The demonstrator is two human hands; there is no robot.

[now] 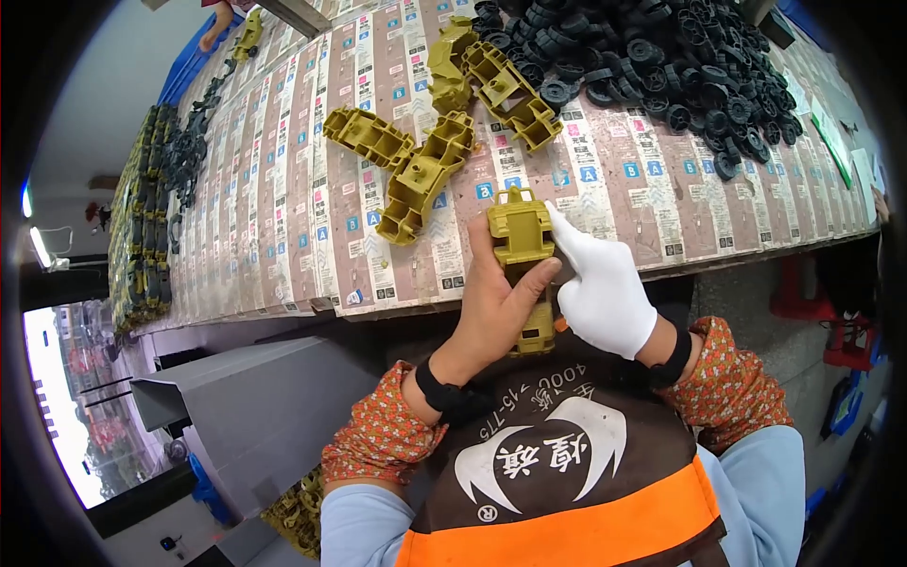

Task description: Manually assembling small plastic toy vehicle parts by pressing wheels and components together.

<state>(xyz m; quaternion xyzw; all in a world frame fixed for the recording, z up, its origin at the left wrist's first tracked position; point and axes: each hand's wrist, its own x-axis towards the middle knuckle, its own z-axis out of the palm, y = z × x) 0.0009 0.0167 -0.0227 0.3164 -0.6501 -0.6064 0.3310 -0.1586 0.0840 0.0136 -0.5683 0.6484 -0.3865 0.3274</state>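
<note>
Just over the table's front edge, my bare left hand (pixel 499 307) grips an olive-yellow plastic toy truck body (pixel 522 227). My left thumb lies across its middle, and part of the body shows below that hand. The white-gloved right hand (pixel 605 291) is closed against the body's right side, its index finger stretched along the edge; its other fingers are partly hidden. A small orange bit (pixel 560 324) shows beside the glove, too little of it to name. Beyond my hands lie several loose olive-yellow truck bodies (pixel 430 170), some with their hollow insides up.
A heap of black toy wheels (pixel 680 66) covers the table's far right. Rows of yellow-and-black assembled pieces (pixel 142 217) line the left edge, near small black parts (pixel 184 142). Grey box panels (pixel 246 397) stand below left. Another person's hand (pixel 215 26) shows at the far left.
</note>
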